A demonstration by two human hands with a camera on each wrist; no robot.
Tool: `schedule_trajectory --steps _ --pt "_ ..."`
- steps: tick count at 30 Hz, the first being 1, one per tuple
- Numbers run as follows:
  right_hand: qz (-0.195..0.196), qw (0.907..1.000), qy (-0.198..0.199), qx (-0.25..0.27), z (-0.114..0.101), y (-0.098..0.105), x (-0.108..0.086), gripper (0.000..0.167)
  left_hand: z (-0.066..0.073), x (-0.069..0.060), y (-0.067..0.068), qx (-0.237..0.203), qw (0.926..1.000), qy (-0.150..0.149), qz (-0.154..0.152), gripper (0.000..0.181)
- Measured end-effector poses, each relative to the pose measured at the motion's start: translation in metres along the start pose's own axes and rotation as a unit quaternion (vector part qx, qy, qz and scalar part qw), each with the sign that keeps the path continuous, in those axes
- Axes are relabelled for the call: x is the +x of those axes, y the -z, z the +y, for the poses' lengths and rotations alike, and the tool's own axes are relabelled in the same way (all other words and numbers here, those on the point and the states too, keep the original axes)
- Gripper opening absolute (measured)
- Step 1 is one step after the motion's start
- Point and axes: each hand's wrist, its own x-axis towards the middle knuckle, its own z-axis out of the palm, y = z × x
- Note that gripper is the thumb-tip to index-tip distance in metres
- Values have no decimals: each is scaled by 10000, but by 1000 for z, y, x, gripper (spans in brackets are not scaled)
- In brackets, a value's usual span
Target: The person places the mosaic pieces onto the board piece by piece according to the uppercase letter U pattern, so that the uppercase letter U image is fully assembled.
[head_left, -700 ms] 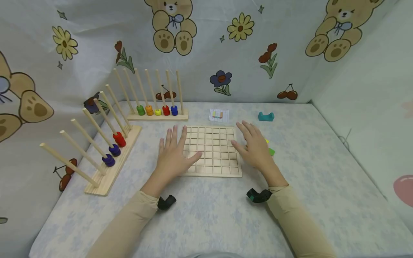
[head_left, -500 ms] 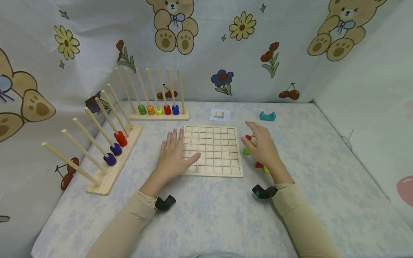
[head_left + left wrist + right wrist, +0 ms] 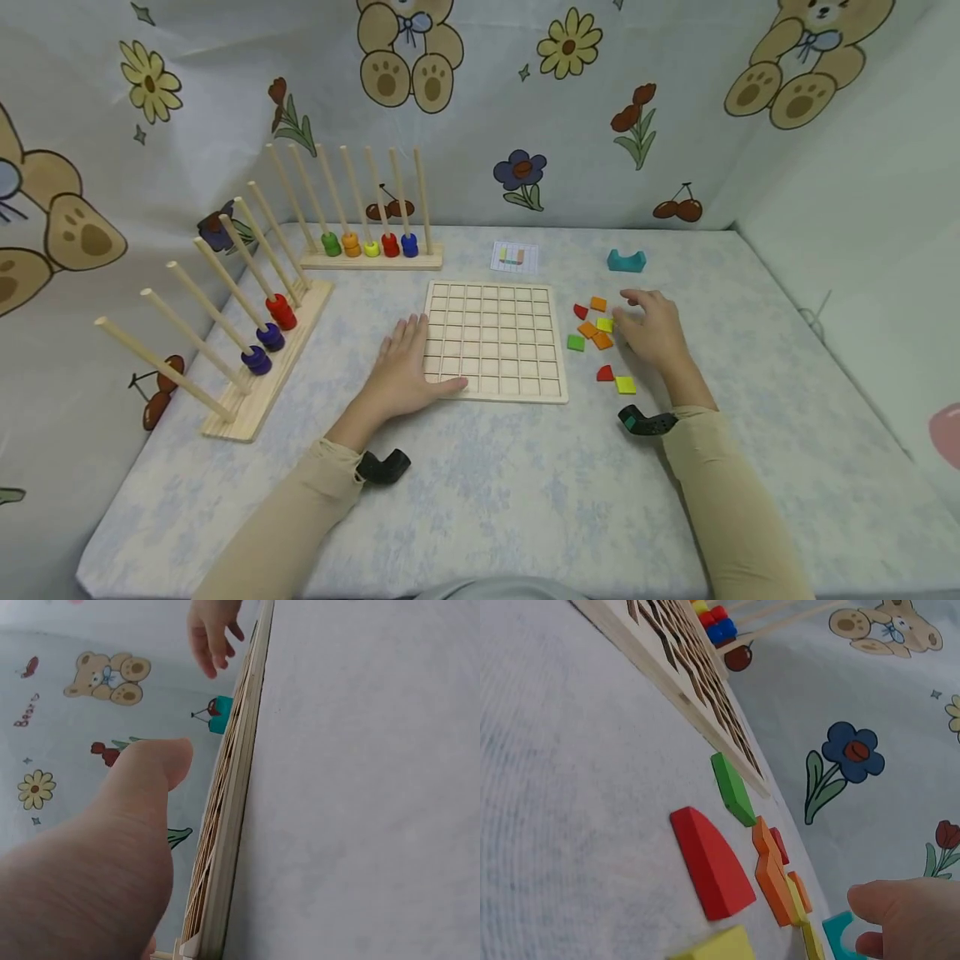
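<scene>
A square wooden grid board (image 3: 495,342) lies on the table in the head view. My left hand (image 3: 397,373) rests at its left edge, fingers extended, with the thumb along the near edge. To the board's right are small flat pieces: a green square (image 3: 576,342), red quarter-rounds such as one red piece (image 3: 711,866), several orange pieces (image 3: 588,330) and yellow pieces (image 3: 626,385). My right hand (image 3: 656,335) is just right of a yellow piece (image 3: 604,324), fingers loosely bent, with nothing visible between them. Whether its fingertips touch a piece is hidden.
Two wooden peg racks with coloured beads stand on the left, one rack (image 3: 288,367) along the side and another rack (image 3: 375,260) at the back. A small pattern card (image 3: 514,257) and a teal curved block (image 3: 626,261) lie behind the board.
My right hand has moved right, away from the board's right edge, uncovering the coloured pieces. My left hand has drawn slightly back and settled at the board's left edge. The head view has tilted down.
</scene>
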Motion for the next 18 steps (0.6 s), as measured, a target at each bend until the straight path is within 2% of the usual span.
schedule_trajectory --steps 5,11,18 --pt "-91 9998 -113 -101 10 -5 -1 48 -4 -4 -2 41 9999 64 -122 141" --pt "-143 9996 -125 -213 14 -8 -4 46 -4 -6 -3 347 9990 -117 -255 151" --pt "-153 9995 -25 -261 17 -8 -4 44 -4 -4 -4 528 9981 -135 -284 148"
